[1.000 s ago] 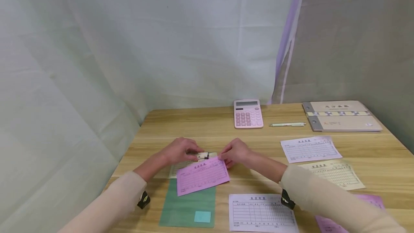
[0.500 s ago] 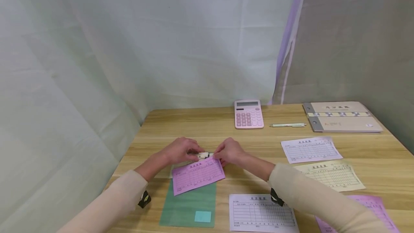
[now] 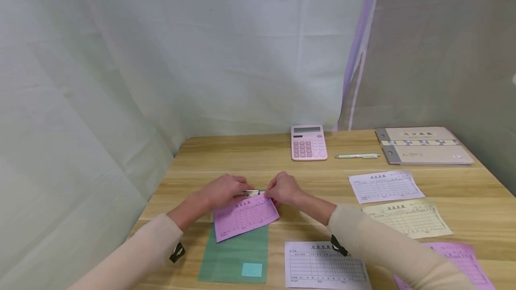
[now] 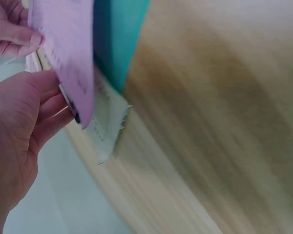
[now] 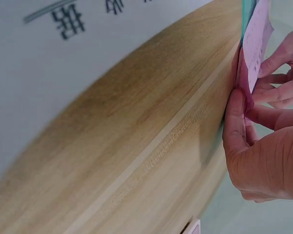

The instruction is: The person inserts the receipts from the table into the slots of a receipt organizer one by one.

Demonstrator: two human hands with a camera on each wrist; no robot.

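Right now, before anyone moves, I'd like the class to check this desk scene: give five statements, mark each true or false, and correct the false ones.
1. The right hand pinches a corner of the held pink slip. True.
2. The held pink slip lies wholly clear of the green board. False: in the head view it covers part of the board.
3. In the head view, the calculator is left of the pen. True.
4. The left hand rests on the calculator. False: that hand grips the metal clip.
5. In the head view, a pale blue label shows at the board's lower right. True.
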